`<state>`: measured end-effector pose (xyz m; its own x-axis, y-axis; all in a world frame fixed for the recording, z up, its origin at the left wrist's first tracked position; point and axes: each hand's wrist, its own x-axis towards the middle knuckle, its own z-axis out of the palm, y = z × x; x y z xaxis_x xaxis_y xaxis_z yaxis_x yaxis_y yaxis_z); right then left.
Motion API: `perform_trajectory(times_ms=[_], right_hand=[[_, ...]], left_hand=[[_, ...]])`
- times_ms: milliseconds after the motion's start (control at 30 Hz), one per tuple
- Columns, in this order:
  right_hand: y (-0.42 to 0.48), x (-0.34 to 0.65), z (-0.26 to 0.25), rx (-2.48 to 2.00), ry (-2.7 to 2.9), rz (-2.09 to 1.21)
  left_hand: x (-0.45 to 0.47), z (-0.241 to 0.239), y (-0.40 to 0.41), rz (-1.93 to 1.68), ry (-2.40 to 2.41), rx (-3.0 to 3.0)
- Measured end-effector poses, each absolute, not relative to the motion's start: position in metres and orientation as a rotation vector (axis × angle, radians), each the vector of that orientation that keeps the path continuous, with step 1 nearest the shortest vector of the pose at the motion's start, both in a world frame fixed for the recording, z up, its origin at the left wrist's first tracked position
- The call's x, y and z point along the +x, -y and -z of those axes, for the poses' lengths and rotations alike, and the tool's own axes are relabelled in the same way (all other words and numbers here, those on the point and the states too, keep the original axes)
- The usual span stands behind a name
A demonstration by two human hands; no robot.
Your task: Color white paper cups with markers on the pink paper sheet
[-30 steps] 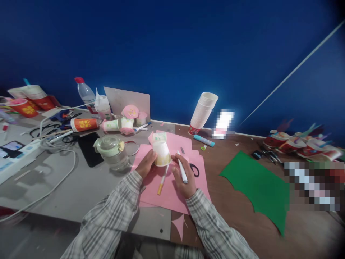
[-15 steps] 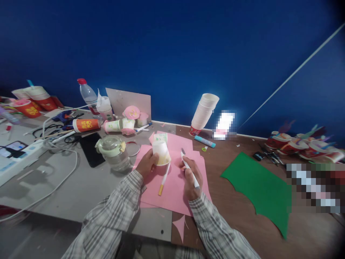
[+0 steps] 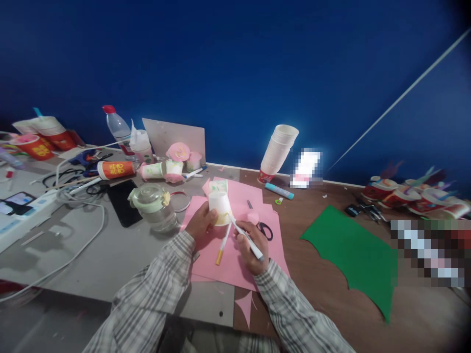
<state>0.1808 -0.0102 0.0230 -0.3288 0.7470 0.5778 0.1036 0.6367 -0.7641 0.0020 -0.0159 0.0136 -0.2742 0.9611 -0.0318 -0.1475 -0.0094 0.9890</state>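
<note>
My left hand [image 3: 203, 221] grips a white paper cup [image 3: 219, 206], turned upside down, with yellow colouring near its rim. A white marker [image 3: 248, 239] sits in my right hand [image 3: 253, 247], its tip at the right side of the cup; whether it touches I cannot tell. Below the cup, a second marker with a yellow end [image 3: 220, 252] lies on pink paper [image 3: 209, 268]. Scissors with dark handles [image 3: 265, 231] rest on the paper beyond my right hand. Just behind the held cup stands another paper cup with green print [image 3: 218, 186].
A lidded glass jar [image 3: 156, 211] and a black phone [image 3: 125, 203] are on the left, near cables and a power strip [image 3: 25, 218]. Stacked cups [image 3: 278, 152] lean at the back beside a blue glue stick [image 3: 279, 191]. Green paper [image 3: 353, 255] lies to the right.
My right hand has moved left with the marker, bringing its tip to the cup. The scissors' handles now show. My left hand keeps the cup in nearly the same place.
</note>
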Motion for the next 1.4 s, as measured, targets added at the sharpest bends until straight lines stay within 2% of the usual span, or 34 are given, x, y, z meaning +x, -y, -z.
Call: perform_trajectory(times_ms=[1400], right_hand=[[0.0115,0.1808,-0.0231,-0.683,1.81,-0.761]], left_hand=[[0.0028,-0.0125,0.0178,-1.484,-1.3,0.956]])
